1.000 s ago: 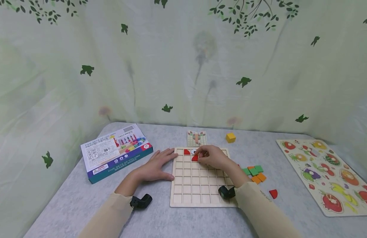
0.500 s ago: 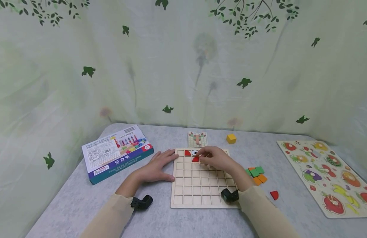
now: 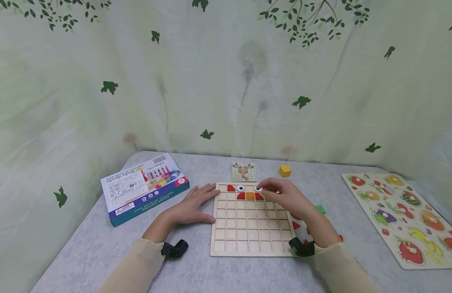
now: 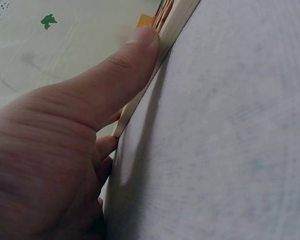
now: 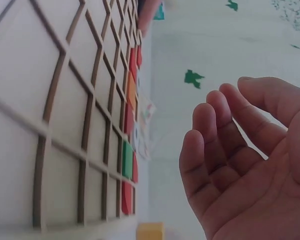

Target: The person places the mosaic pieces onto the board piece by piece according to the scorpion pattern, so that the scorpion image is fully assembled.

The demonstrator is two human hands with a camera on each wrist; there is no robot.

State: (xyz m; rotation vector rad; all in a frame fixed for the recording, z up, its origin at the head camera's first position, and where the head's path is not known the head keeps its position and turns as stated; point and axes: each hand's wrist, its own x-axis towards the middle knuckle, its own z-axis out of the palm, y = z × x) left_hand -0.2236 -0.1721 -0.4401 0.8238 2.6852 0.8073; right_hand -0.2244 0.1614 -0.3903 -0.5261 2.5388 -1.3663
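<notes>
A wooden grid board (image 3: pixel 240 246) lies on the table, with several tiles in its far rows. Among them are a red quarter-circle (image 3: pixel 231 188), a round eye tile (image 3: pixel 240 188) and an orange tile (image 3: pixel 250 196). My left hand (image 3: pixel 193 205) rests flat at the board's left edge, thumb and fingertips touching its side; the left wrist view shows the thumb (image 4: pixel 125 65) against the rim. My right hand (image 3: pixel 286 197) hovers over the far right squares, fingers loosely bent and holding nothing in the right wrist view. Beneath it there show a green tile (image 5: pixel 127 160) and a red tile (image 5: pixel 126 197).
Behind the board lies a small pattern card (image 3: pixel 243 172), with a yellow cube (image 3: pixel 284 171) to its right. A cardboard box (image 3: pixel 143 187) sits at left. Loose red pieces (image 3: pixel 296 225) and a green tile (image 3: pixel 320 209) lie beside my right forearm; a fruit puzzle board (image 3: pixel 405 219) is far right.
My right hand has moved right across the board, uncovering the orange tile, another red piece and a second eye tile. The left hand stays at the board's edge.
</notes>
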